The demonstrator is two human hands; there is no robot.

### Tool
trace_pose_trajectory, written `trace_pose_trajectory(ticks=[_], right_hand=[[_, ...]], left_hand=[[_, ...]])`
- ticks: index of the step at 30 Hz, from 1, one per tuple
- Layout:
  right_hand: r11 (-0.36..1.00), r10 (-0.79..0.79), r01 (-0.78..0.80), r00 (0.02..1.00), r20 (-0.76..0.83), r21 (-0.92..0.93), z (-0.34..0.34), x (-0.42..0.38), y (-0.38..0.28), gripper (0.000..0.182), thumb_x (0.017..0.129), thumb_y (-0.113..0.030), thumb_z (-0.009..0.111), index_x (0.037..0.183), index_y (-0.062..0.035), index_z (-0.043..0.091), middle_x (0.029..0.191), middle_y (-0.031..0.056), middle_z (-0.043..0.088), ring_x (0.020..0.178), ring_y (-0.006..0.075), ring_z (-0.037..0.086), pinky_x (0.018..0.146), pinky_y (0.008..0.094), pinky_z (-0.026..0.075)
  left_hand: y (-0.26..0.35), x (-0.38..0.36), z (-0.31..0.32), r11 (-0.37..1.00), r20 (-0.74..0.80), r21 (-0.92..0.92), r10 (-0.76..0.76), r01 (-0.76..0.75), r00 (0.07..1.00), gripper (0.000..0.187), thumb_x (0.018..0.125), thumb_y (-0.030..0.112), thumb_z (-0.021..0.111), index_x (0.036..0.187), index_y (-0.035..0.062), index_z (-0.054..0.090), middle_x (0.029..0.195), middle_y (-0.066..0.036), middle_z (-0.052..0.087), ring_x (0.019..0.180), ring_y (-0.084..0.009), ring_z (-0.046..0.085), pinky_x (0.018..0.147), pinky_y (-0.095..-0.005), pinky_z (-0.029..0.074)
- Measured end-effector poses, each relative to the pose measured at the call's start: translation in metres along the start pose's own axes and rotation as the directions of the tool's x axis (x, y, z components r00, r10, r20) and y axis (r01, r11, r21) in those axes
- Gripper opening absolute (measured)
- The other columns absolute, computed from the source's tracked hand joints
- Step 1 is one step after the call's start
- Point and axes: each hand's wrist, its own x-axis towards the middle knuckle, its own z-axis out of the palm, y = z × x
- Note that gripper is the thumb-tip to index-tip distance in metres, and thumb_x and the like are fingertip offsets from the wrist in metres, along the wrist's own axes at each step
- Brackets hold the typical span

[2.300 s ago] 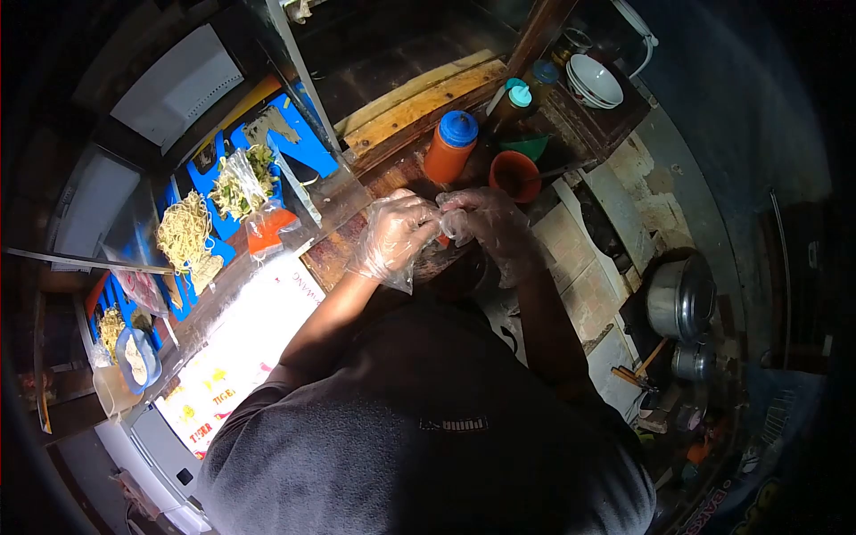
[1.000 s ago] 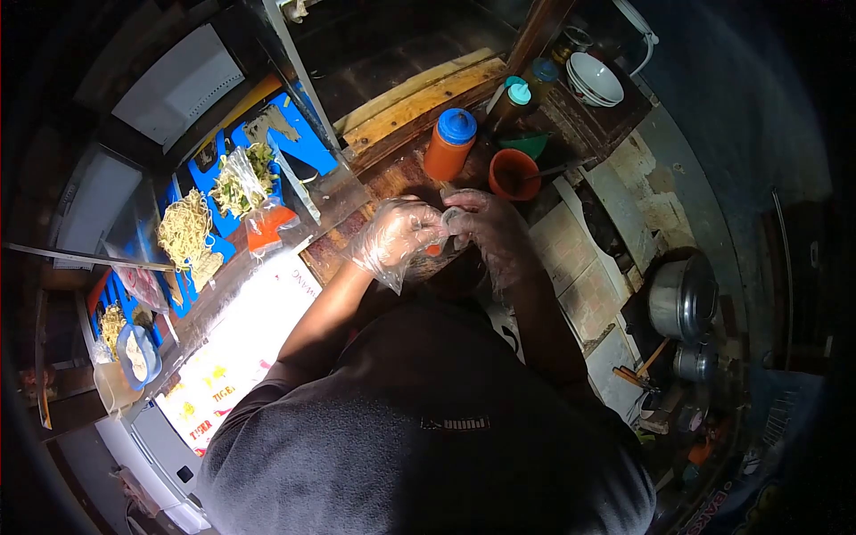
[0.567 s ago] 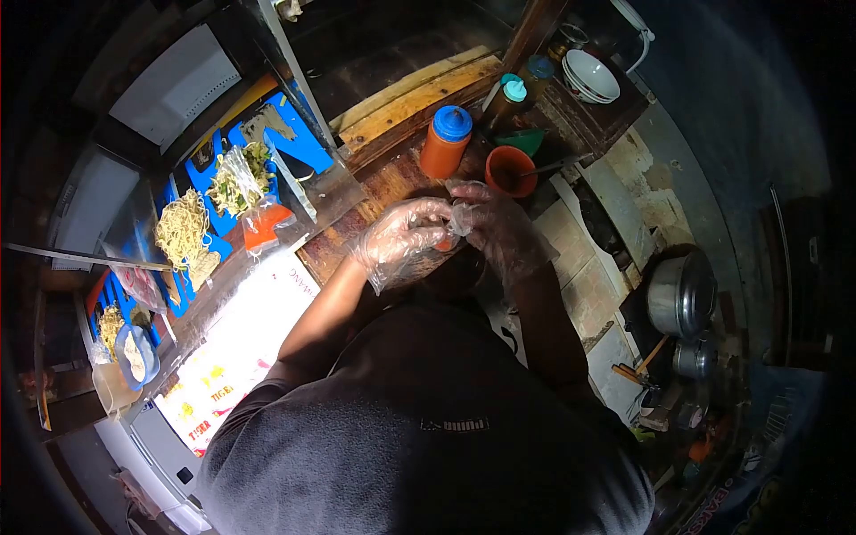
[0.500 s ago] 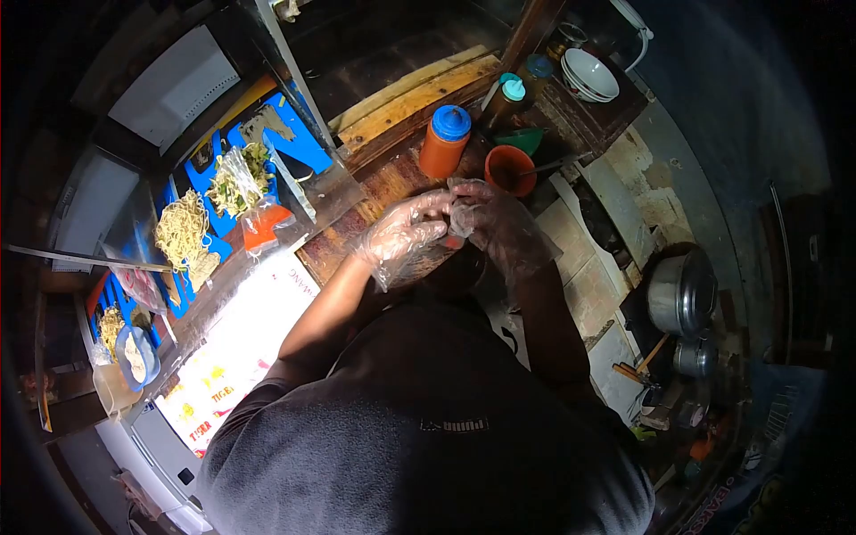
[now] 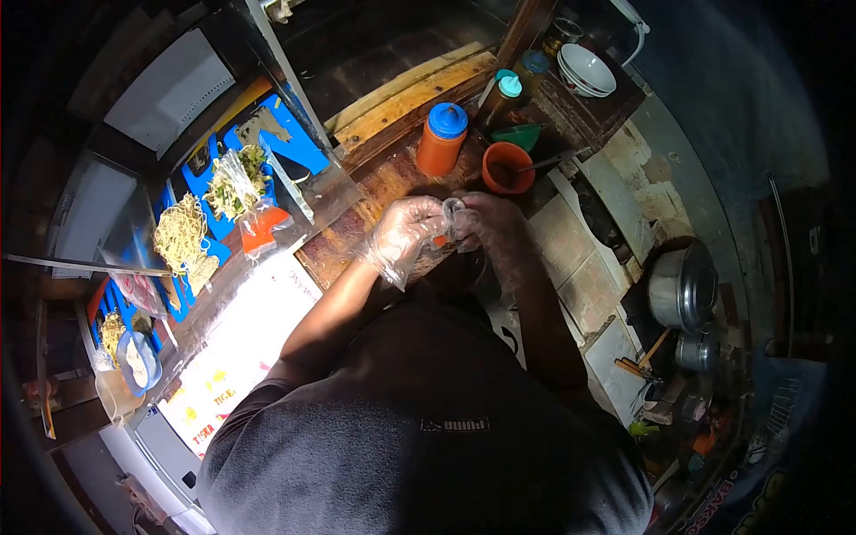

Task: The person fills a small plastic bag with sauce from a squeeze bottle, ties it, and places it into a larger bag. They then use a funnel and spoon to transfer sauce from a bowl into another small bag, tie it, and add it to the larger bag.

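My left hand point(image 5: 414, 226) and my right hand point(image 5: 481, 219) wear clear loose plastic gloves and meet over the near edge of the wooden board point(image 5: 383, 192). Both have their fingers closed on a small clear plastic bag point(image 5: 452, 207), whose looped top shows between the fingertips. A bit of orange-red shows low in the bag, mostly hidden by my fingers. Just beyond my hands an orange squeeze bottle point(image 5: 442, 143) with a blue cap stands upright. To its right sits an orange bowl point(image 5: 508, 168) of dark red sauce with a spoon in it.
On the left, blue trays hold noodles point(image 5: 181, 234) and leafy greens point(image 5: 234, 185), beside a bag of red sauce point(image 5: 265, 225). White stacked bowls point(image 5: 587, 69) and a teal-capped bottle point(image 5: 508, 87) stand at the back right. A metal pot point(image 5: 682, 287) is at the right.
My hands have drawn their fingers in tighter around the top of the small bag, and its looped top now shows more plainly. The view has shifted slightly.
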Motion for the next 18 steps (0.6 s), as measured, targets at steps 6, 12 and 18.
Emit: trace_pose_trajectory(ticks=[6, 12, 18], right_hand=[[0.999, 0.043, -0.042, 0.999, 0.034, -0.019, -0.009, 0.015, 0.014, 0.023, 0.080, -0.011, 0.067, 0.098, 0.0032, 0.064, 0.079, 0.0047, 0.062, 0.064, 0.0106, 0.057, 0.059, 0.0242, 0.047], [0.988, 0.050, -0.042, 0.998, -0.049, 0.146, -0.001, -0.002, -0.006, 0.031, 0.076, -0.008, 0.067, 0.104, 0.0060, 0.061, 0.069, 0.0035, 0.057, 0.057, 0.0111, 0.053, 0.056, 0.0240, 0.044], [0.993, -0.051, 0.075, 0.969, -0.241, 0.089, 0.009, 0.002, -0.002, 0.031, 0.076, -0.003, 0.069, 0.106, 0.0026, 0.063, 0.087, 0.0069, 0.062, 0.067, 0.0139, 0.056, 0.063, 0.0264, 0.048]], left_hand=[[0.020, -0.009, -0.008, 0.685, 0.116, 0.589, 0.454, -0.429, 0.883, 0.006, 0.081, 0.007, 0.067, 0.084, 0.0027, 0.064, 0.082, -0.009, 0.067, 0.077, -0.0246, 0.062, 0.073, -0.0361, 0.049], [0.018, -0.014, -0.014, 0.647, 0.096, 0.609, 0.513, -0.458, 0.853, 0.005, 0.080, 0.013, 0.065, 0.081, 0.0080, 0.065, 0.080, -0.010, 0.067, 0.079, -0.0323, 0.061, 0.074, -0.0413, 0.047], [0.020, -0.014, -0.015, 0.689, 0.069, 0.594, 0.470, -0.415, 0.880, 0.007, 0.078, 0.009, 0.068, 0.083, 0.0052, 0.066, 0.082, -0.011, 0.067, 0.077, -0.0312, 0.063, 0.073, -0.0400, 0.048]])
